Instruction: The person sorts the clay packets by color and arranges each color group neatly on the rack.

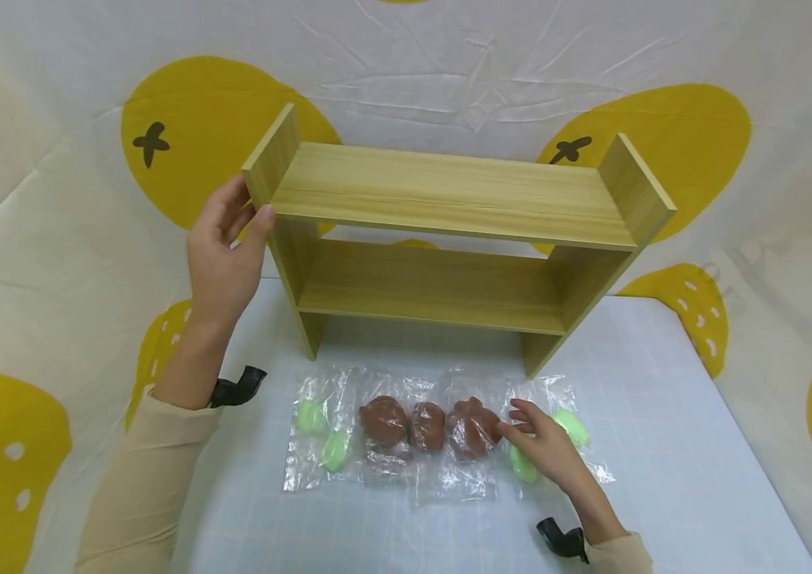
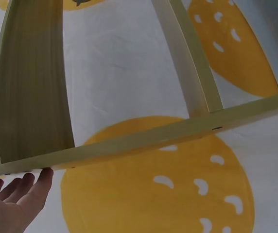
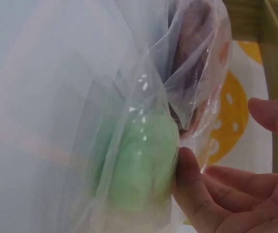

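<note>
A small two-tier wooden shelf [image 1: 449, 195] stands upright on the table. My left hand [image 1: 226, 247] is at its left side panel, fingertips resting against the outer face and thumb by the front edge; in the left wrist view the fingers [image 2: 41, 187] meet the panel from below. In front of the shelf lies a row of clear plastic bags. My right hand [image 1: 542, 442] hovers over the right end of the row, thumb and fingers apart. In the right wrist view a fingertip is right at a bag with a light green lump [image 3: 144, 160], beside a bagged brown piece [image 3: 192, 53].
Brown rounded pieces [image 1: 384, 420] fill the middle bags, and a bag with two light green pieces [image 1: 335, 451] lies at the left end. The pale table [image 1: 664, 446] reaches back to a white cloth [image 1: 434, 72] with yellow shapes. A black strap end sticks out from each wrist.
</note>
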{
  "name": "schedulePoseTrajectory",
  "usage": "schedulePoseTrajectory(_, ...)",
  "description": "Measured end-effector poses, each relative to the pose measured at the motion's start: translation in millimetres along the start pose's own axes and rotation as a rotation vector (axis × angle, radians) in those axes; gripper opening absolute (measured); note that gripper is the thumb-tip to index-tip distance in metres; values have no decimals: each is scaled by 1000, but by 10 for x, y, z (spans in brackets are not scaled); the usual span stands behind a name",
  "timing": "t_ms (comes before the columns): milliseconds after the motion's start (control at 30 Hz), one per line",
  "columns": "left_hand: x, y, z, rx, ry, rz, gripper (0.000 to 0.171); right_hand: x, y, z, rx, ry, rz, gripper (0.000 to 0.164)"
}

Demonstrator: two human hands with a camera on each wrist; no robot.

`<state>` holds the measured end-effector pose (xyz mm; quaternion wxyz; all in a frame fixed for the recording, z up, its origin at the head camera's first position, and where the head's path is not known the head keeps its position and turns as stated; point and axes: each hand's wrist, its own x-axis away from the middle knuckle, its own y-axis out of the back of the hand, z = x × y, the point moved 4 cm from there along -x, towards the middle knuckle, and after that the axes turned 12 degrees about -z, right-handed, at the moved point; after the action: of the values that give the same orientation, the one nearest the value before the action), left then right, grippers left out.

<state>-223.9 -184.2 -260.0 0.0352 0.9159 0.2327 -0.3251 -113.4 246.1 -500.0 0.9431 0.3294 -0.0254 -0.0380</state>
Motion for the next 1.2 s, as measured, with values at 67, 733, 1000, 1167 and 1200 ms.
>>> schedulePoseTrajectory(67, -5, -21, 13, 8, -1, -2, 44, -12, -27, -5, 2, 10, 12, 63)
schedulePoseTrajectory(733, 18, -28, 85, 55, 126, 25, 39, 13, -256, 183, 91, 317, 101, 99)
schedulePoseTrajectory(1000, 26, -47, 93, 78, 157, 30, 39, 54, -314, 184, 79, 325, 120, 104)
schedulePoseTrajectory(1167, 24, -24, 121, 82, 168, 29, 39, 117, -391, 185, 211, 367, 95, 106)
schedulePoseTrajectory(1200, 24, -18, 126, 86, 169, 28, 39, 125, -405, 198, 232, 395, 73, 103)
